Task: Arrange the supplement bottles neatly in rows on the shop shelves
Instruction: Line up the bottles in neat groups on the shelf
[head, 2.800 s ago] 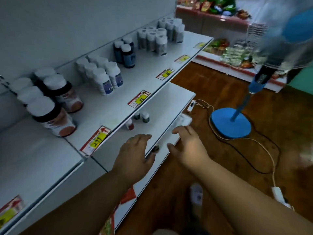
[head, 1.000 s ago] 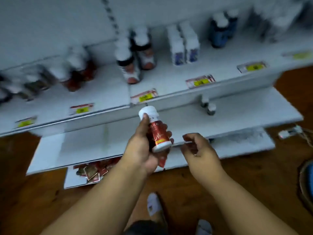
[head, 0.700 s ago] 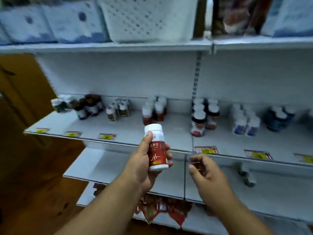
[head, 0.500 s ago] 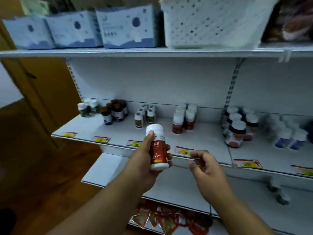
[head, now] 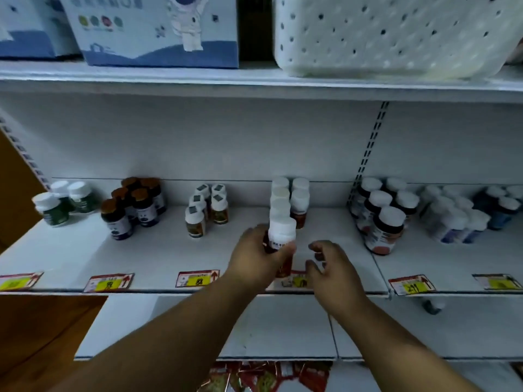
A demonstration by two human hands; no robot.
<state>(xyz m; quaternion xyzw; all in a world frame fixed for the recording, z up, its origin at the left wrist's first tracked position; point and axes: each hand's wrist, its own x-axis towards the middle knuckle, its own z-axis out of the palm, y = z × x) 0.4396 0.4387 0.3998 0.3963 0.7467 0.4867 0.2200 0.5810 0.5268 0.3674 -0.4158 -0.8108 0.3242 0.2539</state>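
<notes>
My left hand (head: 256, 257) grips a red bottle with a white cap (head: 281, 236) upright over the middle shelf (head: 158, 256), at the front end of a row of matching white-capped red bottles (head: 291, 200). My right hand (head: 329, 263) hovers just right of it, fingers loosely curled, holding nothing. Other bottle groups stand along the shelf: green ones (head: 60, 202), brown-capped ones (head: 133, 206), small amber ones (head: 206, 209), large dark ones (head: 380, 215) and pale and blue ones (head: 464, 215).
Price tags (head: 195, 278) line the shelf's front edge. Above, blue-and-white boxes (head: 152, 29) and a white perforated basket (head: 396, 35) sit on the top shelf. A lower shelf (head: 283, 329) holds one small bottle (head: 431, 305); red packets (head: 268, 376) lie at the bottom.
My view rose from the lower shelves to the middle shelf. My left hand carried the red bottle forward and down to the front of the matching row; my right hand followed alongside it.
</notes>
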